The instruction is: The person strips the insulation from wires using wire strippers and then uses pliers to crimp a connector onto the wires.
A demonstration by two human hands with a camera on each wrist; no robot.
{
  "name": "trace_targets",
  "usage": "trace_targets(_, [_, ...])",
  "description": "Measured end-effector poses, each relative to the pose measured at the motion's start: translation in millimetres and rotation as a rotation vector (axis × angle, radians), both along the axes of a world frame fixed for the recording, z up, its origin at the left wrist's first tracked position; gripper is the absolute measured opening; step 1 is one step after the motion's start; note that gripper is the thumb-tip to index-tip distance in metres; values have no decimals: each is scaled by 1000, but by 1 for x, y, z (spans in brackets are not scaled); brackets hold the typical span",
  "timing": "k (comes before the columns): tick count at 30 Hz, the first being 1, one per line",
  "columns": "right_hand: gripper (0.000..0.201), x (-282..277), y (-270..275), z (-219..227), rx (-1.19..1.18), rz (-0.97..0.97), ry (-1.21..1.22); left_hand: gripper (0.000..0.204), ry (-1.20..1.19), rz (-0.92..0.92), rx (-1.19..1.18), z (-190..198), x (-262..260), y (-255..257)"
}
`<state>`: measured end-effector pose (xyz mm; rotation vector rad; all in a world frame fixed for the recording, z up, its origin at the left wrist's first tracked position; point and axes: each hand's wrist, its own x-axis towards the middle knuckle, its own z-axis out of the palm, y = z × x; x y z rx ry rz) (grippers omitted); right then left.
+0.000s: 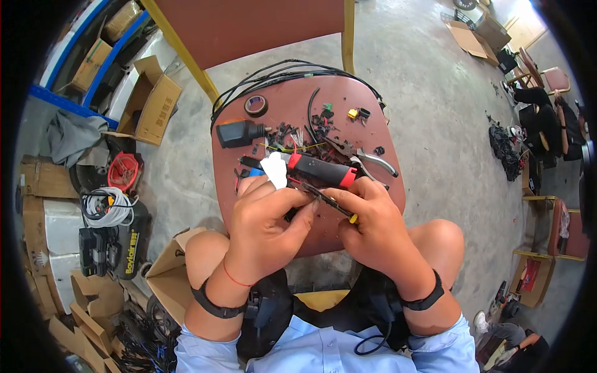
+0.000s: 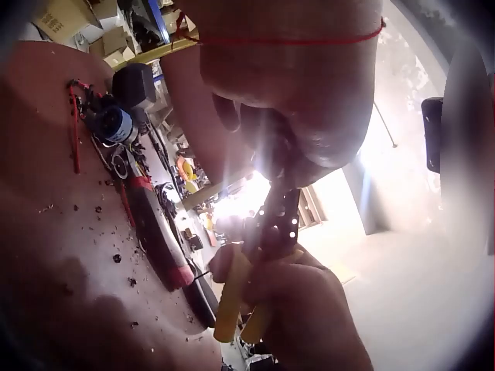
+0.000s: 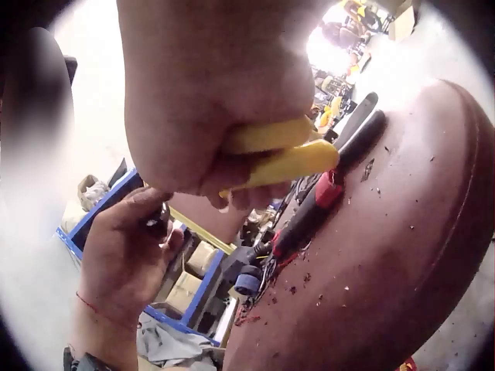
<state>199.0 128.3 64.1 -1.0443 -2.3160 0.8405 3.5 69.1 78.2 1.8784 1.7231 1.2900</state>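
My right hand (image 1: 376, 214) grips a pair of wire strippers with yellow handles (image 3: 290, 166) and a flat dark head (image 2: 282, 220) with small holes. The tool points left, toward the fingertips of my left hand (image 1: 264, 221). That left hand pinches a small dark piece (image 3: 158, 222) at the tool's head, mostly hidden by the fingers; I cannot tell its kind. A white scrap (image 1: 274, 169) stands up beside the left fingers. Just beyond both hands, a black and red cylindrical tool body (image 1: 323, 170) lies on the brown chair seat (image 1: 373, 112).
Pliers (image 1: 367, 158) with grey handles lie at the seat's right. Dark offcuts and wires (image 1: 286, 137), a tape roll (image 1: 255, 105) and a black block-shaped part (image 1: 236, 133) are scattered farther back. Black cable (image 1: 298, 65) loops along the rear edge. Cardboard boxes (image 1: 158, 105) stand at left.
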Motion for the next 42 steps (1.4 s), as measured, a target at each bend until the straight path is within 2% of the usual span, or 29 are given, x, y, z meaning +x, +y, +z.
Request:
trace_targets(3, [49,0,-3,-10,-41,-19,-18,11,89,16,-12,-5,0,3])
trace_targets(10, [51,2,-11,-3,-187,-24,-48,10,21,-2,-57,-5,2,3])
trace_targets(13, [51,2,-12,-5,-135,-23,139,10,15,4,-81,-2,0,2])
trace_targets(16, [52,4,-10,3,-289,-22,119,11,-80,-17,-103,-6,-1,3])
trace_targets(18, [54,4,-8,3,-304,-21,122,13,-142,-26,-112,-9,1,4])
trace_targets(22, [57,3,-8,-3,-228,5,187,14,-84,-74,-49,-6,4,4])
trace_targets(24, [59,3,-11,-5,-283,-11,181,16,-36,-142,-30,4,5,0])
trace_targets(28, [61,7,-8,-3,-470,-40,232,15,-71,-22,-11,7,7,1])
trace_targets(30, [59,11,-2,-4,-454,-64,268,15,-145,80,-60,3,-1,2])
trace_targets(31, [59,10,1,-1,-445,-75,286,15,-241,102,-76,2,-2,2])
trace_targets(32, [50,10,4,7,-475,-127,185,15,-338,123,-92,2,-3,2])
trace_targets(34, [43,8,11,9,-471,-55,59,16,-455,128,-93,-5,-4,2])
trace_targets(36, [38,3,16,-4,-428,60,-2,16,-356,111,-107,-1,-1,1])
trace_targets(39, [41,-13,24,-22,-243,123,-103,17,-282,105,-130,2,1,1])
trace_targets(40, [42,-15,26,-30,-103,148,-65,17,-269,109,-131,3,1,1])
trace_targets(42, [44,-11,31,-26,28,100,-54,17,-272,112,-114,0,-2,1])
